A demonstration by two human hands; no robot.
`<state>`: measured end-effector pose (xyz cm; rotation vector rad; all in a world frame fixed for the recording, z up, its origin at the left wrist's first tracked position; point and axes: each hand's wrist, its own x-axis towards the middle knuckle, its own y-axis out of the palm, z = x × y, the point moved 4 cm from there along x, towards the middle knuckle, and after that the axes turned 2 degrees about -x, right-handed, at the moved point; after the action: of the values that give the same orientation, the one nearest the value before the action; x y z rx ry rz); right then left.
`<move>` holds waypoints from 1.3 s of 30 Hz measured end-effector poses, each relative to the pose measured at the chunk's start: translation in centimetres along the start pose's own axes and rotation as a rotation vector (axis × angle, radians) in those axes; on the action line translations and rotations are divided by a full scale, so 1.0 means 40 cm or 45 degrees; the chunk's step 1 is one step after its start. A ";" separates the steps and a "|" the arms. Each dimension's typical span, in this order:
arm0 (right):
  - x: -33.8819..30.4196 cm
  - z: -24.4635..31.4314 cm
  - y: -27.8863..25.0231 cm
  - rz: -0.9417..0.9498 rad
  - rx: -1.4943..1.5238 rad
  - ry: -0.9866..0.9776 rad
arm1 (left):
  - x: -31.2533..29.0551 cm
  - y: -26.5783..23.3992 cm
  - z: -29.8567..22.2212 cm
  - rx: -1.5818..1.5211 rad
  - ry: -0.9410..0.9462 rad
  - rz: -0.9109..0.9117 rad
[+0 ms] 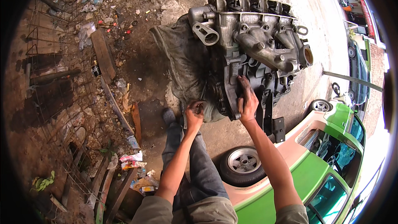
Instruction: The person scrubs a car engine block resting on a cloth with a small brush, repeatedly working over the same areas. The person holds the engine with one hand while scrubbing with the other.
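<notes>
The left hand (195, 116) curls by a grimy cloth (178, 66) — whether it holds anything, I cannot tell. The right hand (248, 103) lies open against the near side of the engine (233, 64), just ahead — steady pressure on solid casting, off the manifold (265, 49) farther up, probably works best.

your left hand (194, 116): curled loosely inward; your right hand (248, 103): set farther forward, fingers (243, 83) extended; your forearms (177, 166): bare, outstretched
</notes>
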<state>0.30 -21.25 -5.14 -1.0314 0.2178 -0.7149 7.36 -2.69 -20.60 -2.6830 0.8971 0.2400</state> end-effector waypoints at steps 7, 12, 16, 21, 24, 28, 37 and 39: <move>-0.001 -0.005 0.001 0.014 0.024 -0.021 | 0.107 -0.136 -0.089 0.136 0.288 -0.289; -0.002 -0.005 0.001 0.013 0.021 -0.016 | 0.154 -0.187 -0.140 0.053 0.271 -0.207; -0.002 -0.003 0.000 0.020 0.011 0.003 | 0.186 -0.193 -0.158 -0.181 0.299 -0.156; -0.002 -0.006 0.001 0.025 0.002 -0.005 | 0.233 -0.165 -0.161 -0.278 0.524 -0.114; -0.002 -0.007 0.002 0.017 0.006 -0.020 | 0.248 -0.121 -0.117 -0.303 0.214 -0.179; -0.004 -0.008 0.004 0.038 0.006 0.013 | 0.295 -0.057 -0.078 -0.951 -0.144 -0.006; -0.005 -0.006 0.001 0.020 -0.002 0.004 | 0.355 0.034 -0.068 -1.583 -0.396 -0.078; -0.003 -0.005 0.000 0.022 0.002 0.012 | 0.368 0.047 -0.068 -1.613 -0.390 -0.062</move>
<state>0.11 -21.28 -5.27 -1.0236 0.2338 -0.7043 18.03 -13.25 -22.17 -3.5194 0.6663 1.6190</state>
